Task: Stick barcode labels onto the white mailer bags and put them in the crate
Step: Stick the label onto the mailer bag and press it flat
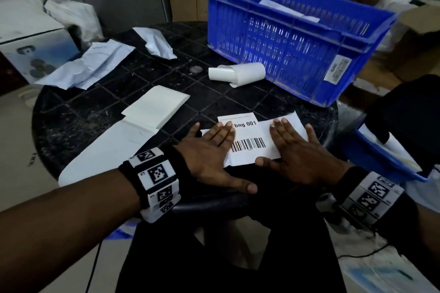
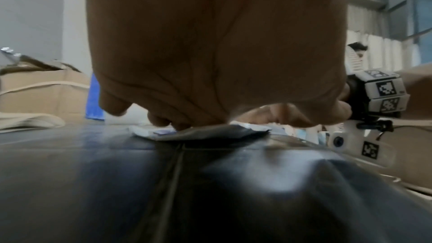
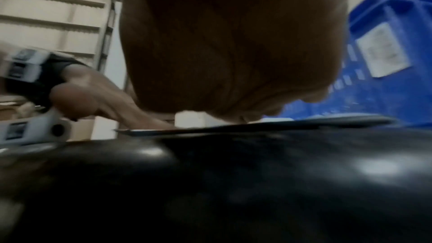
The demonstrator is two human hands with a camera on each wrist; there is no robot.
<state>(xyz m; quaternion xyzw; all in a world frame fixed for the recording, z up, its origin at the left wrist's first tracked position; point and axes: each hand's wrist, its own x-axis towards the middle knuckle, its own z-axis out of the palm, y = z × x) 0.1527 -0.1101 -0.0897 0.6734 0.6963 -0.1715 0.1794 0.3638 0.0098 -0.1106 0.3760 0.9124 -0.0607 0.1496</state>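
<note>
**Both hands flat on labelled mailer**

Left hand (image 1: 209,150) & right hand (image 1: 297,152): grip wide, fingers straight, pressing white mailer bag (image 1: 285,126) w/ barcode label (image 1: 247,144) at near edge of table (image 1: 95,107). Blue crate (image 1: 285,38) far right.

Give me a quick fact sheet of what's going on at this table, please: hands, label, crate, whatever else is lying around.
left hand: flat, fingers straight, pressing the barcode label
right hand: flat, pressing the white mailer bag
label: on the bag, reads "bng 001", sticks out past the bag's far edge
blue crate: far right on the black table, something white inside
label roll: lying beside the crate
other mailer bags: crumpled at far left
stage: label being smoothed, bag not yet in crate
</note>
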